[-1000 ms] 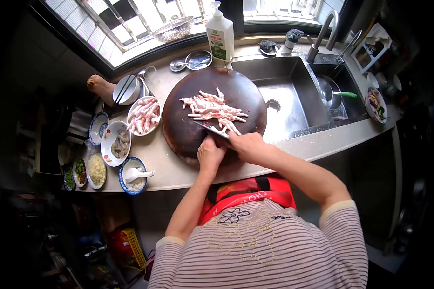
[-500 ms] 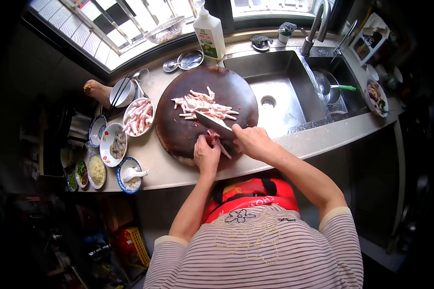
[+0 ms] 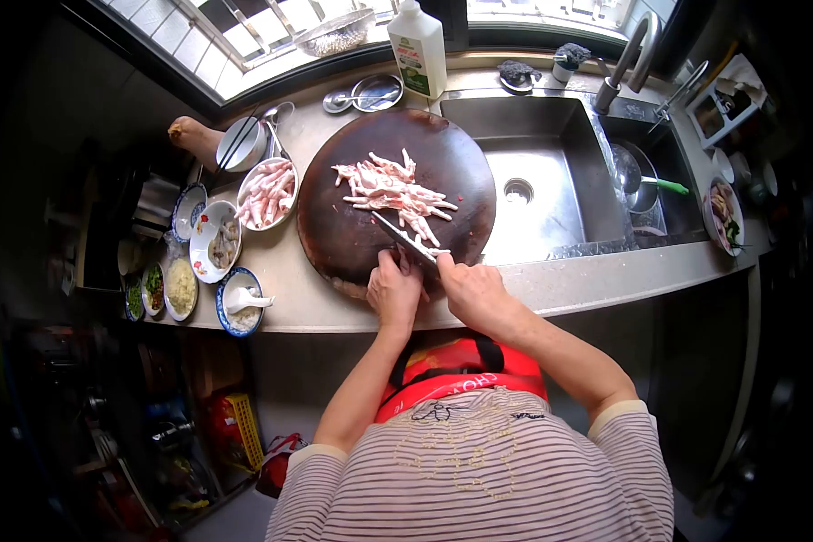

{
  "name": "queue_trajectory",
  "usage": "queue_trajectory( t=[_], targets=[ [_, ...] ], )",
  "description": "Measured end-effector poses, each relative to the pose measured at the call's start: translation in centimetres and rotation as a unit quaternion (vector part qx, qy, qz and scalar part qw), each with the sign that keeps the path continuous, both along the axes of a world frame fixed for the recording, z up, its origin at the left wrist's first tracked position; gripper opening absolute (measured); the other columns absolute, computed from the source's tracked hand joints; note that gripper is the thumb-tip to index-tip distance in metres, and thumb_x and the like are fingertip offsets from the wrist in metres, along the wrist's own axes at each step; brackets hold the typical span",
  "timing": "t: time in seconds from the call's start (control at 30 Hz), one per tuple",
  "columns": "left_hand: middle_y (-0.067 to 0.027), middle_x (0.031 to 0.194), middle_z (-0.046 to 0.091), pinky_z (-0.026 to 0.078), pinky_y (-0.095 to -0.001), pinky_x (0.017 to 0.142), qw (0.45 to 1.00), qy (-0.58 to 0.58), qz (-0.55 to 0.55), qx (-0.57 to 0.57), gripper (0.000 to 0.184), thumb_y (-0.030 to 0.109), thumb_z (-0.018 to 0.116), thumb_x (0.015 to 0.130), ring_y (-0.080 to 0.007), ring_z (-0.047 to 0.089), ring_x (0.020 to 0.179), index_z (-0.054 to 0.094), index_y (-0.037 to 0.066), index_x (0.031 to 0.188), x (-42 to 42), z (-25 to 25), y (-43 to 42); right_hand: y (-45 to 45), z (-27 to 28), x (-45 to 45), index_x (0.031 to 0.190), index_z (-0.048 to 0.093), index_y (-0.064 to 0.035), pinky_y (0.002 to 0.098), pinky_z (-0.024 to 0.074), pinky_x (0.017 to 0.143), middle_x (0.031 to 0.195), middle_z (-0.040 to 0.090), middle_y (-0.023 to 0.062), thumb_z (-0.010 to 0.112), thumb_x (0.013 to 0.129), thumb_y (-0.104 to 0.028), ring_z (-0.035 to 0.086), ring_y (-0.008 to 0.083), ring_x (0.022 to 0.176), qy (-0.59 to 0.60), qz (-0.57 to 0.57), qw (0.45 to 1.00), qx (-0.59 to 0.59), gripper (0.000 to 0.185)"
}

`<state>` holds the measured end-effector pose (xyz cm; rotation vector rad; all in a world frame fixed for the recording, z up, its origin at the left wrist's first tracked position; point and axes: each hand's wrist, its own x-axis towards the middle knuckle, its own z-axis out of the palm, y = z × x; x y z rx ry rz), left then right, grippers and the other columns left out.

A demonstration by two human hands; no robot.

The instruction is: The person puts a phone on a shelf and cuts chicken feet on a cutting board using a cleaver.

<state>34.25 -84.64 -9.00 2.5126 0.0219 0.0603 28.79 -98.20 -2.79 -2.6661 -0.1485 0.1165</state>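
Knife (image 3: 406,238): over near half of chopping board (image 3: 334,239), long axis slanting far-left from right hand (image 3: 472,287), grip closed on handle | left hand (image 3: 395,291): near edge, grip pinching meat piece (image 3: 404,263) | chicken feet (image 3: 393,188): centre, beyond blade

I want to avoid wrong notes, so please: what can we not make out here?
All in the head view:
- Handle of the knife: hidden inside the right hand.
- Meat piece at the left hand: mostly hidden by blade and fingers.
- White bottle: top cut off by upper edge; small print too tiny.
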Motion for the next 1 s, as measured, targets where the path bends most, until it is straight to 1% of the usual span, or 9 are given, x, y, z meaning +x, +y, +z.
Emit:
queue_trajectory(
  t=[0.2, 0.37, 0.57, 0.67, 0.73, 0.77, 0.83, 0.93, 1.0],
  targets=[
    [-0.0197, 0.070, 0.064, 0.047, -0.0480, 0.068, 0.999, 0.049, -0.016, -0.014, 0.028, 0.032, 0.062, 0.080, -0.0399, 0.063, 0.070, 0.057, 0.004, 0.077, 2.2, 0.3, 0.8, 1.1, 0.2, -1.6, 0.090, 0.041, -0.0004, 0.0459, 0.0472, 0.050, 0.063, 0.060, 0.0181, 0.050, 0.074, 0.001, 0.061, 0.0361, 0.057, 0.007, -0.020, 1.000, 0.000, 0.018],
    [-0.0195, 0.072, 0.065, 0.047, -0.0461, 0.070, 0.992, 0.097, -0.036, -0.078, 0.027, 0.030, 0.063, 0.079, -0.0390, 0.063, 0.073, 0.059, 0.003, 0.078, 3.6, -0.4, 1.9, 3.1, 1.5, -1.9, 0.090, 0.041, -0.0017, 0.0447, 0.0474, 0.049, 0.065, 0.058, 0.0153, 0.053, 0.075, -0.001, 0.061, 0.0339, 0.056, 0.024, -0.033, 0.998, -0.047, 0.019],
    [-0.0225, 0.077, 0.065, 0.047, -0.0481, 0.074, 0.973, 0.191, -0.076, -0.107, 0.028, 0.030, 0.062, 0.079, -0.0409, 0.062, 0.078, 0.060, 0.002, 0.081, 5.0, -1.1, 2.6, 4.7, 0.5, -0.8, 0.090, 0.045, -0.0025, 0.0377, 0.0513, 0.047, 0.066, 0.059, 0.0143, 0.055, 0.079, -0.006, 0.064, 0.0270, 0.056, 0.021, -0.051, 0.994, -0.090, 0.015],
    [-0.0246, 0.079, 0.064, 0.047, -0.0500, 0.074, 0.985, 0.121, -0.106, -0.069, 0.029, 0.030, 0.063, 0.079, -0.0428, 0.062, 0.080, 0.059, 0.001, 0.082, 5.1, -1.7, 2.7, 6.0, -1.0, 3.6, 0.091, 0.045, -0.0015, 0.0385, 0.0518, 0.047, 0.068, 0.063, 0.0148, 0.054, 0.081, -0.008, 0.066, 0.0269, 0.060, -0.027, -0.062, 0.997, -0.045, 0.015],
    [-0.0261, 0.083, 0.063, 0.047, -0.0497, 0.072, 0.979, 0.123, -0.152, -0.065, 0.030, 0.030, 0.062, 0.080, -0.0439, 0.061, 0.084, 0.060, 0.001, 0.086, 5.6, -2.5, 3.6, 6.9, -0.9, 7.6, 0.091, 0.046, -0.0018, 0.0381, 0.0526, 0.049, 0.069, 0.065, 0.0142, 0.052, 0.084, -0.011, 0.068, 0.0281, 0.063, 0.026, -0.094, 0.993, -0.064, 0.013],
    [-0.0258, 0.084, 0.064, 0.048, -0.0480, 0.071, 0.974, 0.134, -0.168, -0.073, 0.030, 0.029, 0.062, 0.079, -0.0429, 0.061, 0.086, 0.061, 0.001, 0.089, 5.8, -2.1, 3.6, 7.0, -2.1, 7.5, 0.092, 0.046, -0.0023, 0.0384, 0.0528, 0.050, 0.067, 0.065, 0.0139, 0.051, 0.084, -0.011, 0.067, 0.0284, 0.061, -0.037, -0.087, 0.993, -0.075, 0.012],
    [-0.0265, 0.081, 0.064, 0.047, -0.0515, 0.071, 0.976, 0.126, -0.172, -0.041, 0.033, 0.032, 0.061, 0.080, -0.0453, 0.061, 0.081, 0.059, -0.001, 0.085, 5.5, -0.6, 2.8, 6.0, -1.3, 6.2, 0.091, 0.046, -0.0019, 0.0392, 0.0520, 0.049, 0.065, 0.064, 0.0141, 0.052, 0.084, -0.013, 0.067, 0.0285, 0.060, -0.046, -0.087, 0.992, -0.074, 0.014],
    [-0.0260, 0.077, 0.064, 0.047, -0.0525, 0.070, 0.974, 0.117, -0.194, -0.003, 0.036, 0.035, 0.063, 0.078, -0.0443, 0.062, 0.076, 0.058, 0.000, 0.083, 5.7, 0.8, 2.5, 4.5, 1.9, 1.9, 0.094, 0.044, -0.0012, 0.0436, 0.0506, 0.051, 0.069, 0.064, 0.0176, 0.057, 0.079, -0.012, 0.065, 0.0335, 0.060, 0.066, -0.113, 0.991, -0.005, 0.023],
    [-0.0254, 0.073, 0.063, 0.047, -0.0524, 0.068, 0.971, 0.107, -0.212, 0.013, 0.037, 0.037, 0.063, 0.078, -0.0439, 0.062, 0.073, 0.058, 0.001, 0.083, 5.2, 0.8, 2.5, 4.1, 1.5, 2.1, 0.093, 0.044, -0.0009, 0.0435, 0.0503, 0.051, 0.068, 0.064, 0.0174, 0.058, 0.078, -0.012, 0.065, 0.0337, 0.061, 0.047, -0.095, 0.994, -0.023, 0.024]
  ],
)
